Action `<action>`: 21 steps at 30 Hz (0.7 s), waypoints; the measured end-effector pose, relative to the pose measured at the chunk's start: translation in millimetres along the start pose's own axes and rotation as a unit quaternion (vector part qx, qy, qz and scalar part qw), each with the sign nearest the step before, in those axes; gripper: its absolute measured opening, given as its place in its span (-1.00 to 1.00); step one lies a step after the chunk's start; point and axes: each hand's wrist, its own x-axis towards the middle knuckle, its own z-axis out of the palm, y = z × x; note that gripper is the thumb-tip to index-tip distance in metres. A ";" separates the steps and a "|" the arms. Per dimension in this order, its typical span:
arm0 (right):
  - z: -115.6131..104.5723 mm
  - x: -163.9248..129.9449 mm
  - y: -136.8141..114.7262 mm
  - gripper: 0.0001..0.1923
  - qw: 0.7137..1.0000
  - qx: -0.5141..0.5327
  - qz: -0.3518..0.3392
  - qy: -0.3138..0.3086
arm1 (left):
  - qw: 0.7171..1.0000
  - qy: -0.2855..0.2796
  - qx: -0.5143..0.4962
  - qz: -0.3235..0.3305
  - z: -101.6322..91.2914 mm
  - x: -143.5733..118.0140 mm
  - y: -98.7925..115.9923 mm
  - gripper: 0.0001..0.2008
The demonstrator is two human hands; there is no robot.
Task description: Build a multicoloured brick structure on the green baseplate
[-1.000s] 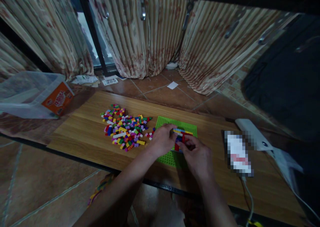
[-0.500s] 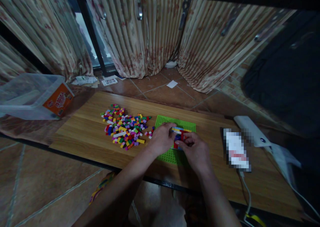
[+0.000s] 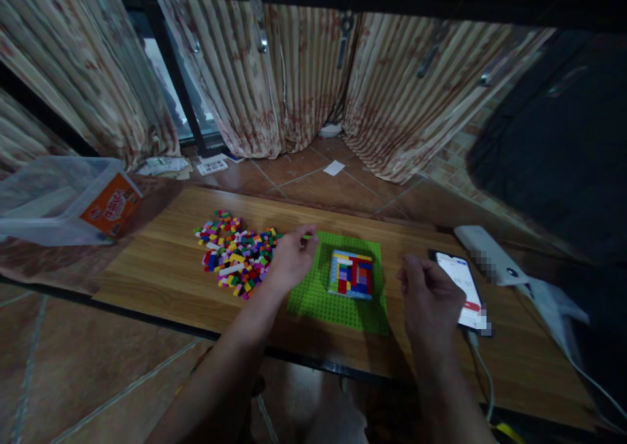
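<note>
Bright green baseplate (image 3: 313, 307), multicoloured bricks (image 3: 350, 275)

Brick square (image 3: 351, 274) (multicoloured), baseplate (image 3: 318, 303), loose bricks (image 3: 238, 258)

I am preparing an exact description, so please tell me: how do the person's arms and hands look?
The left hand and right hand are bare, without gloves. The left forearm and right forearm show no sleeves down to the picture's lower edge, and no watch or bracelet is visible. The dim light does not let me tell about rings or small markings.
</note>
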 end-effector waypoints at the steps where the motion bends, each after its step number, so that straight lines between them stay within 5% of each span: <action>1: 2.1 -3.5 -2.1 -0.69 1.000 0.006 -0.014 -0.002 | 0.999 0.028 -0.020 0.000 -3.7 2.2 -0.9 -0.70; 7: 22.2 -42.1 -16.1 -0.80 0.987 -0.015 -0.099 -0.130 | 0.978 0.145 -0.140 -0.047 -26.0 4.5 3.7 -0.70; 13: 42.5 -69.6 -16.1 -0.83 0.925 -0.074 -0.199 -0.314 | 0.946 0.236 -0.221 -0.039 -53.2 5.9 2.0 -0.74; 21: 66.9 -87.0 -6.4 -0.82 0.888 -0.122 -0.198 -0.397 | 0.835 0.264 -0.467 -0.121 -82.3 5.6 -1.0 -0.86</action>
